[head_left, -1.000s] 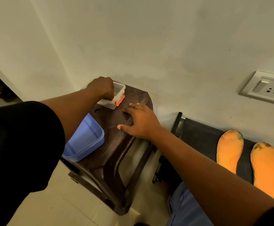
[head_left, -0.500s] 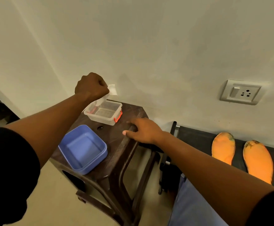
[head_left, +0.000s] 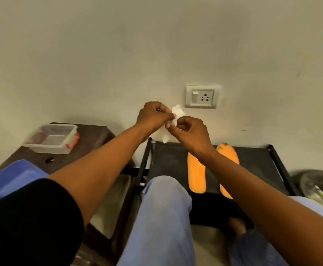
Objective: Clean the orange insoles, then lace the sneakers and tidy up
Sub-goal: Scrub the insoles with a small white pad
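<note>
Both hands pinched a small white wipe (head_left: 177, 114) up at 12 o'clock: left hand (head_left: 154, 116), right hand (head_left: 190, 131). Two orange insoles (head_left: 196, 173) lay side by side on the black rack (head_left: 166, 158), toes pointing to 12 o'clock.

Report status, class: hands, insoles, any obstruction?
Left hand and right hand both pinching a white wipe, held up before the wall. Orange insoles lying on the black rack, untouched. Nothing in the way.
</note>
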